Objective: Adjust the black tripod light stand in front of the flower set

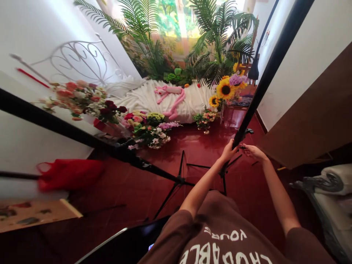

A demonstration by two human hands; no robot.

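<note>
My left hand (228,151) is closed around the lower part of a black light stand (257,93), which leans up to the right in the head view. Close beside it, my right hand (255,152) has its fingertips together on a small black knob (242,147) at the stand's pole. Another black clamp lever (249,131) sticks out of the pole just above both hands. Below them, the stand's thin legs (224,179) spread over the floor. My left fingers are partly hidden behind the pole.
A second black stand (90,136) slants across the left. Ahead are a white-draped bed (143,93) with a pink plush toy (172,90), flowers (150,128), sunflowers (225,89) and palms (217,33). A red bag (68,174) is at left, a carved sofa (334,190) at right.
</note>
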